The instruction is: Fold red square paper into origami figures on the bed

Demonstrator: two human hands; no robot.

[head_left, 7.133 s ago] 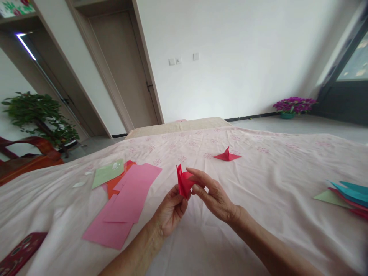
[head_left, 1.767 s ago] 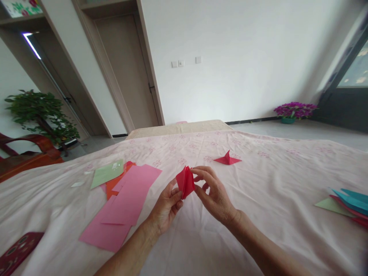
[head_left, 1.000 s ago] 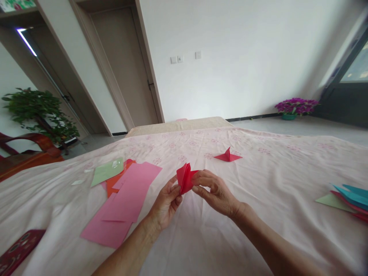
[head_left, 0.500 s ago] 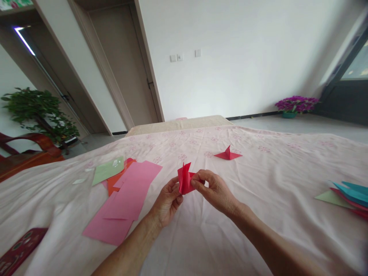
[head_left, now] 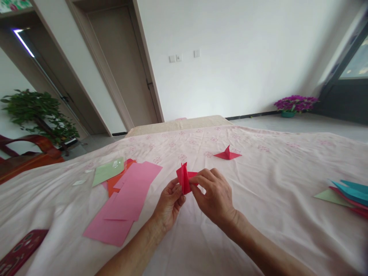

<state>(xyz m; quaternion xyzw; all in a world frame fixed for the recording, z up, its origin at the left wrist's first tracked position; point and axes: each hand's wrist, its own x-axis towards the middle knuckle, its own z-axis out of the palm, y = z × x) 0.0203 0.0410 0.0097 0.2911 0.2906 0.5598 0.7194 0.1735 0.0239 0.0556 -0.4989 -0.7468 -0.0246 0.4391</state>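
Note:
A folded red paper piece [head_left: 185, 180] with upright flaps is held between both hands above the cloth. My left hand [head_left: 169, 203] pinches its lower left side, the fingers closed around the base. My right hand [head_left: 214, 193] is closed on its right side, thumb and fingertips pressed against the fold; the paper under those fingers is partly hidden. Farther off, a second red folded paper piece [head_left: 228, 154] lies on the cloth with one point standing up.
Pink paper sheets [head_left: 130, 199] overlap at the left, beside an orange sheet [head_left: 115, 181] and a green sheet [head_left: 107, 171]. A dark red object [head_left: 24, 249] lies lower left. Folded blue paper [head_left: 352, 191] is at the right edge. A patterned cloth [head_left: 273, 184] covers the surface.
My right hand has turned and its fingers have shifted toward the middle of the red paper. The upright flaps now stand closer together. My left hand keeps its pinch.

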